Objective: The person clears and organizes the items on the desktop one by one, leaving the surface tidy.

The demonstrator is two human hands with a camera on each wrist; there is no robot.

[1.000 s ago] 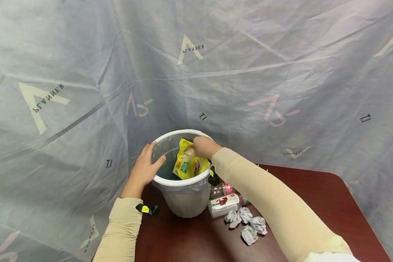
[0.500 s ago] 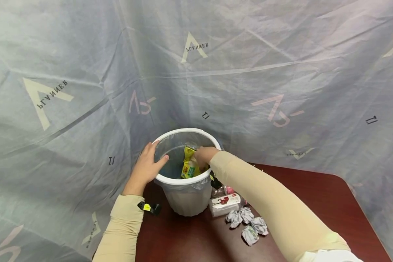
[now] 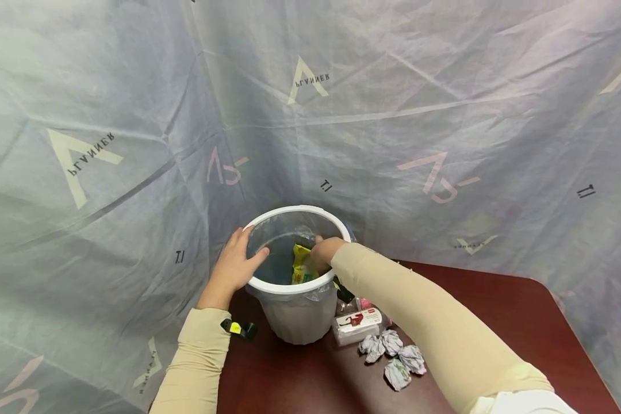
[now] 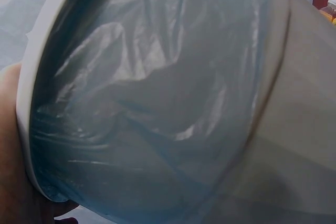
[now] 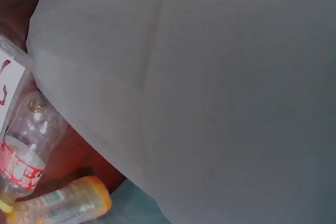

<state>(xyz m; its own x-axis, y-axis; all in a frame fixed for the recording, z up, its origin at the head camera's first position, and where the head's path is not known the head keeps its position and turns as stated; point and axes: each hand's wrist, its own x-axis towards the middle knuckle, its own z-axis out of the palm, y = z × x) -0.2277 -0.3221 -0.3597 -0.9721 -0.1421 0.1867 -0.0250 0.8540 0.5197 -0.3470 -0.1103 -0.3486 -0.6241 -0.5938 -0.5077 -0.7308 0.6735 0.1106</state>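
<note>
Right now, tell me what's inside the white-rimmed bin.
Inside the bin, within its plastic liner, is a yellow packet, partly covered by the right hand. The near rim hides the bottom; anything lying there cannot be seen.

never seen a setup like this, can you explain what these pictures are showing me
There's no robot here, just a person using two bare hands. The head picture comes from a camera worn on the head, looking forward and down. The other two come from a camera on each wrist, so the bin's pale wall looms large in them.

The left hand rests on the rim of the lined bin. The right hand reaches inside, against a yellow packet; whether its fingers grip it is hard to tell.

On the dark red table, the bin stands beside a labelled clear pack, four crumpled paper balls, a red-labelled bottle and an orange-ended bottle.
</note>
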